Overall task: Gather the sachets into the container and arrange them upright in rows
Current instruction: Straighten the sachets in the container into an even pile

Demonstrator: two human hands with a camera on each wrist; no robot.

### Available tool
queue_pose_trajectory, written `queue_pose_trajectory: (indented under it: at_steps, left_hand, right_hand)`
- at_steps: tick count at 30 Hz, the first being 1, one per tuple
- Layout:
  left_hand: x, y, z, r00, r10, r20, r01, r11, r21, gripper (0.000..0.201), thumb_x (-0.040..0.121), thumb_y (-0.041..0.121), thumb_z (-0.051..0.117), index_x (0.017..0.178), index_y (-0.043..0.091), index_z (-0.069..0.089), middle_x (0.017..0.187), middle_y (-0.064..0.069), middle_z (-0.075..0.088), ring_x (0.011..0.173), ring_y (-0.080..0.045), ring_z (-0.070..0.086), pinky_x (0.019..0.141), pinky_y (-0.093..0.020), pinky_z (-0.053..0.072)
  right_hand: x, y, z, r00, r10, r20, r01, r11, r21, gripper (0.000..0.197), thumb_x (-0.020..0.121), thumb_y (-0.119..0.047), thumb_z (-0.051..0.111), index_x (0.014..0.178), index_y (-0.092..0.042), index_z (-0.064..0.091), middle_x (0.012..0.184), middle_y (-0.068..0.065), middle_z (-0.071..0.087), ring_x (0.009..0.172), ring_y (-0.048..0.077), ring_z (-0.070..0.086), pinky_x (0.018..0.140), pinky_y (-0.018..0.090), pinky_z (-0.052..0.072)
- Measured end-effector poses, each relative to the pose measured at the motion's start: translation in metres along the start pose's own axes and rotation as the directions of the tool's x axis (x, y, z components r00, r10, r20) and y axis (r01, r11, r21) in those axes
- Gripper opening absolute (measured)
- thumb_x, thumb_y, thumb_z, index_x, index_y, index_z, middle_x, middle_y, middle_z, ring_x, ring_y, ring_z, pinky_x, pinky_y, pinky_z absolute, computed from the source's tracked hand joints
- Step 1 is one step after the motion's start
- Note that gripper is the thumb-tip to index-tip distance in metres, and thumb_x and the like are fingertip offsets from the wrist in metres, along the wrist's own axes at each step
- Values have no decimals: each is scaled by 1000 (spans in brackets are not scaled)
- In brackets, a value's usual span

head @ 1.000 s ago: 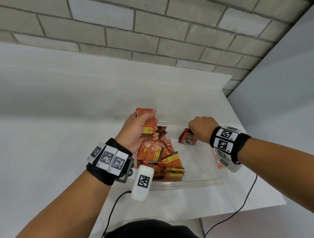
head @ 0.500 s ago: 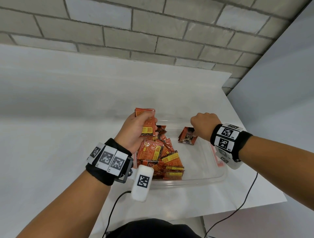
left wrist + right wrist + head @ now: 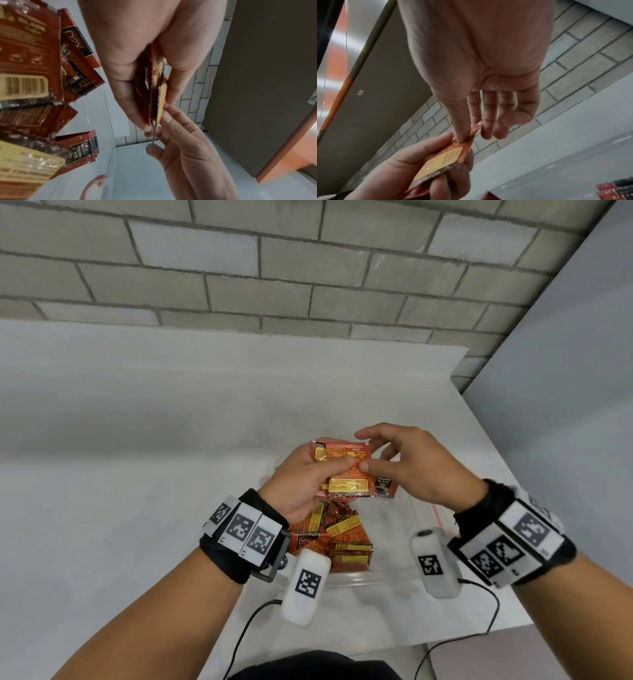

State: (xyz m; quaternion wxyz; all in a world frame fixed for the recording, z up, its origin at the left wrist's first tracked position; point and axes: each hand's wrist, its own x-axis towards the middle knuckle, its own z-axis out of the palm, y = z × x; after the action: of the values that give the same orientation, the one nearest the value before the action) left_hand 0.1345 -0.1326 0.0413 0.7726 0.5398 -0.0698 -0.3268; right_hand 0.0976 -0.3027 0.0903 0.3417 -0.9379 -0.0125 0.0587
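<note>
A: Which step is in hand here?

B: I'd judge it's gathering. The left hand (image 3: 301,477) holds a small stack of sachets (image 3: 346,470) just above the middle of the head view, over the far part of the clear container (image 3: 346,578). Thumb on the near face, fingers curled behind: a closed grip round the stack.

A: And the right hand (image 3: 421,470)?

B: It meets the stack from the right of the frame. The right wrist view shows its thumb and a fingertip pinching the edge of one sachet (image 3: 473,133), the other fingers (image 3: 501,121) hanging straight and loose. Whether it's adding that sachet or squaring the stack, I can't tell.

A: Which way does the stack point?

B: Broad printed faces toward the camera, long axis running roughly top to bottom in the head view, leaning a little right at the bottom (the black-labelled end is lowest). In the left wrist view it's edge-on, a thin packet (image 3: 157,94) between thumb and fingers.

A: The rest of them?

B: A loose heap of sachets (image 3: 339,539) lies in the container's left part, below the hands in the frame, tilted every way, not in rows. The container sits on the white tabletop (image 3: 137,474).

A: So the next move?

B: Likely to align the edges, then lower the stack on end into the bare right part, keeping both hands on it so the slick sachets don't fan out or topple.
</note>
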Motion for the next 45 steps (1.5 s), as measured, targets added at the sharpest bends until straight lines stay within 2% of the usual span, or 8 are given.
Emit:
queue_pose_trajectory:
  at_steps: [7, 10, 14, 19, 26, 32, 39, 45]
  left_hand:
    - [2, 1, 4, 993, -96, -69, 84, 984, -155, 46, 76, 49, 60, 103, 11, 62, 79, -9, 64, 67, -21, 61, 67, -38, 51]
    - [1, -1, 5, 996, -72, -47, 62, 979, -192, 35, 84, 28, 61, 111, 5, 59, 90, -12, 66, 73, -21, 64, 63, -36, 55]
    - [2, 0, 6, 996, -2, -85, -13, 984, -177, 18, 88, -4, 55, 102, 5, 61, 97, -16, 70, 84, -26, 69, 70, -35, 57]
    - [5, -1, 8, 994, 22, -105, -40, 983, -177, 25, 87, -5, 56, 111, 2, 59, 102, -17, 68, 90, -28, 68, 72, -35, 58]
    - [2, 1, 9, 1000, 14, -22, -16, 995, -94, 23, 87, -5, 53, 105, 7, 61, 96, -15, 67, 83, -25, 66, 62, -30, 56]
    - [0, 2, 4, 995, 77, -65, -82, 993, -85, 32, 84, -15, 51, 105, 8, 61, 99, -18, 65, 85, -28, 65, 58, -27, 56]
    - [-3, -1, -5, 999, 11, -53, -13, 999, -43, 27, 85, -7, 59, 107, 10, 61, 91, -13, 65, 78, -24, 65, 66, -34, 55]
    - [-5, 6, -14, 995, -8, -100, -1, 996, -91, 28, 86, 2, 61, 113, 6, 59, 91, -16, 61, 78, -26, 62, 72, -38, 54]
  right_hand:
    - [-12, 10, -1, 925, -106, -364, 148, 985, 88, 22, 78, -11, 75, 73, -22, 57, 74, -13, 58, 67, 2, 53, 59, 10, 41]
    - [-19, 17, 12, 946, -226, -233, 232, 973, 0, 19, 73, -11, 80, 78, -21, 65, 85, -11, 51, 75, 5, 51, 66, 13, 40]
    - [-25, 22, 11, 988, -123, -97, 128, 991, 45, 26, 74, -29, 79, 96, -31, 65, 99, -6, 53, 90, 9, 53, 76, 19, 42]
    - [-18, 16, 12, 988, 129, -87, -85, 917, 389, 33, 80, -21, 75, 105, -24, 54, 91, -1, 70, 72, 10, 64, 55, 17, 47]
    - [-8, 8, 8, 987, 52, -152, 7, 931, 364, 33, 91, -1, 52, 98, -29, 67, 91, 1, 67, 79, 14, 67, 67, 31, 55]
    - [-17, 13, 8, 975, 223, 9, -175, 742, 648, 22, 89, 0, 58, 107, -12, 55, 80, 2, 63, 70, 21, 65, 55, 29, 55]
    - [-14, 25, -8, 970, 198, -140, -113, 881, 460, 16, 93, 3, 50, 95, -8, 62, 80, 8, 62, 60, 7, 59, 53, 19, 52]
    - [9, 58, -16, 960, 275, 59, -247, 924, -292, 8, 90, -5, 54, 94, -11, 59, 82, 2, 60, 73, 24, 63, 66, 33, 56]
